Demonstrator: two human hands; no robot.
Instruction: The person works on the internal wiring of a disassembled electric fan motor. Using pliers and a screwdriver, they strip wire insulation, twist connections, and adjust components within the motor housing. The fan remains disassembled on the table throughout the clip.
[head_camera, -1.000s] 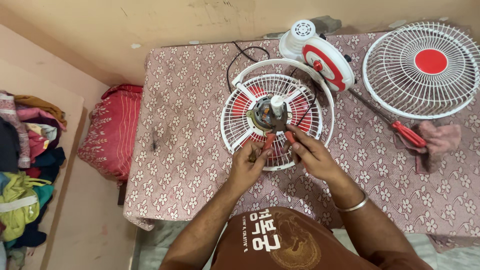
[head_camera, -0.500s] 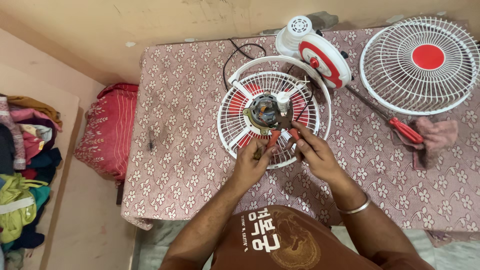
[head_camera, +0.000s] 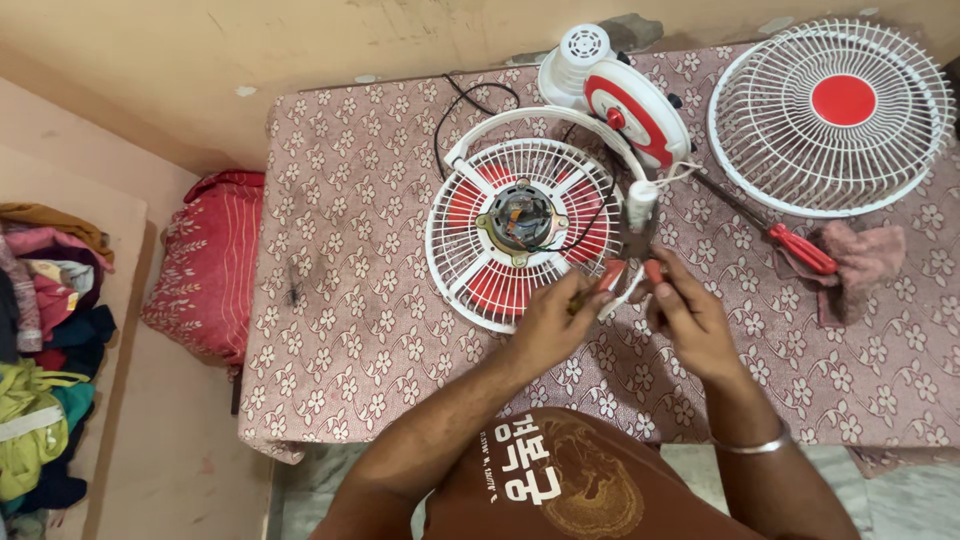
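At frame centre, both hands curl at the rear fan guard (head_camera: 520, 235) (motor exposed) on the tabletop (head_camera: 350, 330): left hand (head_camera: 555, 320) and right hand (head_camera: 685, 310) each close their grip on red-handled pliers (head_camera: 630, 265).

A table (head_camera: 350, 330) covered by a dusty-pink cloth with a white flower print stands against a plain beige wall (head_camera: 300, 40) with small chipped spots. To its left a red patterned cushion (head_camera: 205, 265) lies low beside the table, and a heap of mixed coloured clothes (head_camera: 40, 350) fills the far left edge. The floor (head_camera: 170, 470) is pale
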